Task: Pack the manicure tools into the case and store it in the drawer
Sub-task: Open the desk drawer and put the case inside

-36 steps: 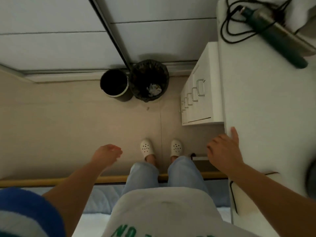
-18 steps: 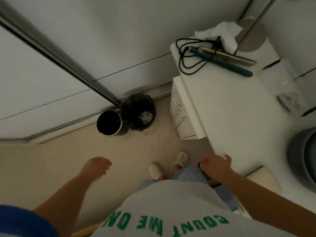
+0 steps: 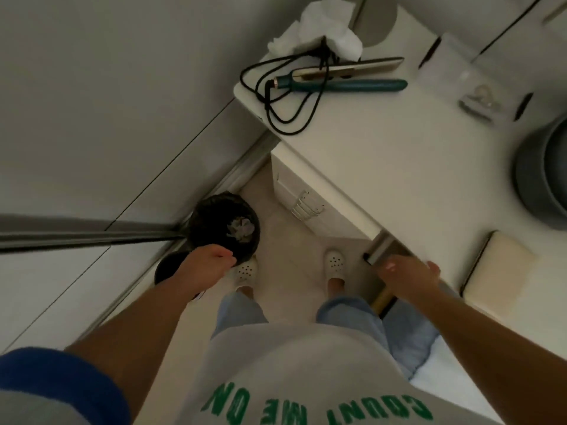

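A white drawer unit [image 3: 303, 191] with several handles stands under the white desk [image 3: 399, 167]. My right hand [image 3: 408, 276] rests on the desk's near edge, thumb on top and fingers over the edge. My left hand [image 3: 208, 266] hangs free over the floor with loosely curled fingers and holds nothing. A cream flat case or pad [image 3: 497, 271] lies on the desk just right of my right hand. No manicure tools can be made out.
A teal hair straightener [image 3: 343, 81] with a black cord and a crumpled white tissue [image 3: 322, 29] lie at the desk's far end. A grey round container [image 3: 543, 179] is at the right. Two black bins [image 3: 230, 228] stand on the floor by the wall.
I have risen from sitting to standing and the view has turned right over the desk. My right hand stays on the desk edge; my left hand has lifted forward.
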Demonstrator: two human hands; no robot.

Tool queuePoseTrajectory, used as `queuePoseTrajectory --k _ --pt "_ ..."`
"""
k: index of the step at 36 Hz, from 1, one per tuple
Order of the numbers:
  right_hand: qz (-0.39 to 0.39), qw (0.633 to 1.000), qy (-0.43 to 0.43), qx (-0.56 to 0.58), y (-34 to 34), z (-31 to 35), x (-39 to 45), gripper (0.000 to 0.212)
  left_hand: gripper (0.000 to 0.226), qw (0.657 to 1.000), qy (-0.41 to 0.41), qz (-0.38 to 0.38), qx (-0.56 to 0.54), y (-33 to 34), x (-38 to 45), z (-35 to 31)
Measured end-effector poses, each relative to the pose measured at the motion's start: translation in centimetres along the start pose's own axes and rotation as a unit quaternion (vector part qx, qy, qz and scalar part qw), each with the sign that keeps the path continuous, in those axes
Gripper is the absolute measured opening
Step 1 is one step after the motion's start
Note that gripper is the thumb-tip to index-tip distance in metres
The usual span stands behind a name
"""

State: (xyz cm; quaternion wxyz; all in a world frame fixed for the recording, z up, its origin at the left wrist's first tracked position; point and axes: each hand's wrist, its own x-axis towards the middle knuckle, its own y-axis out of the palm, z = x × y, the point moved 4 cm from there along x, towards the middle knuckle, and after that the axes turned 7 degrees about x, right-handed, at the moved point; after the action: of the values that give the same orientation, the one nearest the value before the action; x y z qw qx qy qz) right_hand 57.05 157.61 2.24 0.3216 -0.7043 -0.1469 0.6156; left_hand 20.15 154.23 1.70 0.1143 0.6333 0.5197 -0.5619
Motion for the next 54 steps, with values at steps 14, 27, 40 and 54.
queuePoseTrajectory --k 14,27,40,54 --pt "0.000 0.784 0.143 0.604 7.9 9.7 2.2 0.021 0.006 0.992 0.072 0.078 -0.073 0.3 11.3 -5.9" --pt "-0.005 0.525 0.135 0.840 6.2 14.4 9.7 0.004 0.015 0.965 -0.008 0.142 -0.219 9.0 15.1 -14.3" --pt "0.007 0.545 0.117 0.830 8.8 15.5 7.0 0.006 0.014 0.953 -0.006 0.162 -0.256 8.3 13.2 -9.8" --pt "0.079 0.606 0.136 0.779 13.6 17.7 0.3 0.010 0.020 0.955 -0.059 0.183 -0.224 6.7 7.9 -2.7"
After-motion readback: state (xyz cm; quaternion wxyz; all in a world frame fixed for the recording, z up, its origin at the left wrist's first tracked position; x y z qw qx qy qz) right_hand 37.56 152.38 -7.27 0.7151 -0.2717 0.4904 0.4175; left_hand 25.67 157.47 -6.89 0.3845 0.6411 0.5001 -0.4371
